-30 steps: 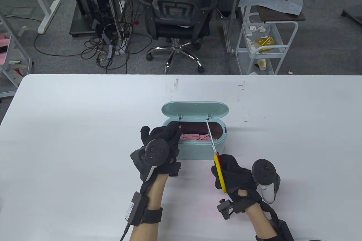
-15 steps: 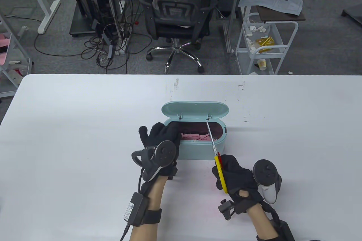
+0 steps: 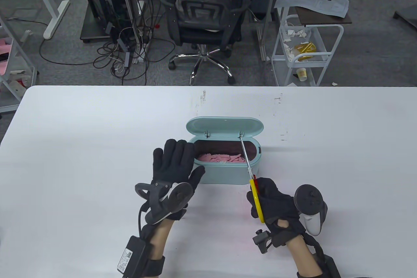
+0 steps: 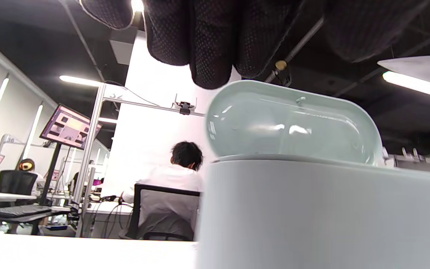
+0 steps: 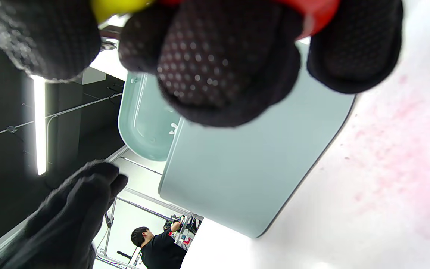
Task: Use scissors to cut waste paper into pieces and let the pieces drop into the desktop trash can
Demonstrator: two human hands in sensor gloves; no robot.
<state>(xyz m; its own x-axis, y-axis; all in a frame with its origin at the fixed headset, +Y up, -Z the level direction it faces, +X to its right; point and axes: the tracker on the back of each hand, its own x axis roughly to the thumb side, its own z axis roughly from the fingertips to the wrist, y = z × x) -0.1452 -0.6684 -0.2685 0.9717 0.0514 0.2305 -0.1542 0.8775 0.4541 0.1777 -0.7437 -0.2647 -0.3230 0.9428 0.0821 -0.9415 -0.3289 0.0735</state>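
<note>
A mint-green desktop trash can (image 3: pixel 228 175) stands mid-table with its lid (image 3: pixel 224 126) tipped up at the back. Pink paper pieces (image 3: pixel 221 158) lie inside it. My left hand (image 3: pixel 174 165) hovers just left of the can with straight, spread fingers and holds nothing; its fingers (image 4: pixel 207 41) hang above the can's wall (image 4: pixel 312 213) in the left wrist view. My right hand (image 3: pixel 272 204) grips the yellow and red handles of the scissors (image 3: pixel 255 198). The closed blades (image 3: pixel 245 154) reach over the can's right end. The right wrist view shows curled fingers (image 5: pixel 218 63) around the handles, the can (image 5: pixel 252 164) behind.
The white table (image 3: pixel 81 147) spreads wide around the can. Beyond its far edge stand an office chair (image 3: pixel 205 20) and a white cart (image 3: pixel 303 50). A faint pink stain (image 3: pixel 241 216) marks the table between my hands.
My left hand has pulled back from the can's left rim, moved left and toward me, and spread its fingers flat. The scissors and right hand shifted slightly right.
</note>
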